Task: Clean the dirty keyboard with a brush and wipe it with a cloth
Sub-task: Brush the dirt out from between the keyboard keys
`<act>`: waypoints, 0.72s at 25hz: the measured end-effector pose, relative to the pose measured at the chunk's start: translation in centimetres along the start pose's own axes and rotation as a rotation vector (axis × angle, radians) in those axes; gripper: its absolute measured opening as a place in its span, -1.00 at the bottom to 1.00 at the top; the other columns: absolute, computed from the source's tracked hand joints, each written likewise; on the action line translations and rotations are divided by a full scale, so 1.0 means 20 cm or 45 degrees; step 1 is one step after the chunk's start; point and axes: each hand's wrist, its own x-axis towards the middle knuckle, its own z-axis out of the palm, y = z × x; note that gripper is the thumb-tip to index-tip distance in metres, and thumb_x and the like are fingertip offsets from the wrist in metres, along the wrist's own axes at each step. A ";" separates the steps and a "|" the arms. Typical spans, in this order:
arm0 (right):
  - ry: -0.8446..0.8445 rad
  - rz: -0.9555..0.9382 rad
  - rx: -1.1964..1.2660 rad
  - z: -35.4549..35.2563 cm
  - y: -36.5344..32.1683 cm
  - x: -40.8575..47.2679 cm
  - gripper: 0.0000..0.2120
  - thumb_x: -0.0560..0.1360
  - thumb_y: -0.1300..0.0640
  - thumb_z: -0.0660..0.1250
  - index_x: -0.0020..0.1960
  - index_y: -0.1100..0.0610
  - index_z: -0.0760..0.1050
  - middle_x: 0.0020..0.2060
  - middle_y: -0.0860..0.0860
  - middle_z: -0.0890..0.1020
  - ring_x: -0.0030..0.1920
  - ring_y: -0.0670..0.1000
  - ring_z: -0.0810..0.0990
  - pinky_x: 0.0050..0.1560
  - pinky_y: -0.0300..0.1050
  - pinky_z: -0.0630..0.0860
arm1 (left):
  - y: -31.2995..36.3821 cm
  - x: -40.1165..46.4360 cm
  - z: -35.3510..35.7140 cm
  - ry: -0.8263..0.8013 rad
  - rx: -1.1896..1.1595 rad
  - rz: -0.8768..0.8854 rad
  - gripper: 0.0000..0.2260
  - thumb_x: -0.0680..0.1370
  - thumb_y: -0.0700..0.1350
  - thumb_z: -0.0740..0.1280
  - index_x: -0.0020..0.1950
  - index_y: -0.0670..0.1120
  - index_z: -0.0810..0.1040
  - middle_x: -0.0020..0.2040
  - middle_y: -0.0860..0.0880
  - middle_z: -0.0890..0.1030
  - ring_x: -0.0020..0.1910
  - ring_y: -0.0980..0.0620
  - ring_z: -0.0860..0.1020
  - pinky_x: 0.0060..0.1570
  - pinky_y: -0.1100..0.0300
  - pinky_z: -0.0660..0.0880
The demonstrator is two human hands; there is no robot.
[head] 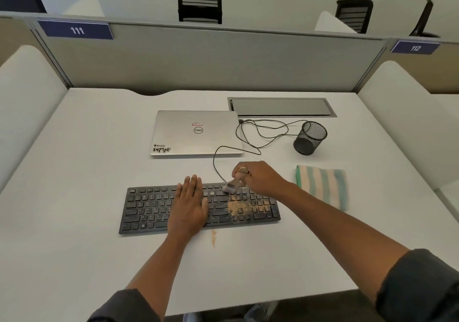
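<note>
A black keyboard [146, 208] lies on the white desk [74, 197], with a patch of tan dust [242, 206] on its right half. My left hand [190, 203] lies flat on the middle keys, fingers straight. My right hand [258, 176] grips the wooden handle of a small brush [232, 185], whose bristles touch the top key rows just above the dust. A folded striped cloth [323, 187] lies on the desk to the right of the keyboard, untouched.
A shut silver laptop [196, 133] sits behind the keyboard. The keyboard's black cable [248, 135] loops toward a tipped mesh pen cup [309, 138]. A cable hatch [282, 106] is at the back. A streak of dust [213, 237] marks the desk in front.
</note>
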 end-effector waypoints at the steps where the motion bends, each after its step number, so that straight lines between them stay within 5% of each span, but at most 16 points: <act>1: -0.009 0.009 -0.025 0.01 0.01 -0.02 -0.82 0.60 0.08 0.22 0.00 -0.02 0.61 -0.22 -0.18 0.61 -0.17 -0.10 0.58 -0.15 -0.16 0.44 | 0.00 0.00 0.00 0.003 -0.002 -0.004 -0.35 0.61 0.12 -0.15 0.65 -0.16 0.05 0.65 -0.13 0.10 0.64 -0.08 0.00 0.60 -0.02 -0.14; 5: -0.025 0.098 -0.174 -0.09 0.08 0.01 -0.83 0.60 0.08 0.23 0.06 0.02 0.60 -0.11 -0.05 0.65 -0.13 -0.04 0.56 -0.09 -0.14 0.44 | 0.03 0.01 -0.01 0.016 -0.016 -0.024 -0.35 0.61 0.11 -0.13 0.65 -0.16 0.07 0.65 -0.13 0.12 0.64 -0.08 0.02 0.61 -0.02 -0.12; 10: 0.050 0.005 0.098 -0.10 0.08 0.03 -0.81 0.58 0.16 0.22 -0.03 0.05 0.62 -0.26 -0.20 0.61 -0.15 -0.06 0.60 -0.08 -0.14 0.50 | 0.02 0.00 -0.02 0.000 -0.016 -0.031 -0.35 0.61 0.13 -0.14 0.65 -0.15 0.06 0.65 -0.12 0.11 0.64 -0.08 0.01 0.60 -0.01 -0.14; 18: 0.175 0.118 -0.041 -0.09 0.12 0.00 -0.79 0.56 0.09 0.18 -0.05 0.04 0.59 -0.10 -0.03 0.67 -0.09 0.03 0.58 -0.04 -0.06 0.50 | 0.02 0.00 -0.02 -0.009 -0.022 -0.019 -0.33 0.61 0.14 -0.18 0.66 -0.15 0.03 0.66 -0.12 0.08 0.64 -0.07 -0.02 0.60 0.00 -0.16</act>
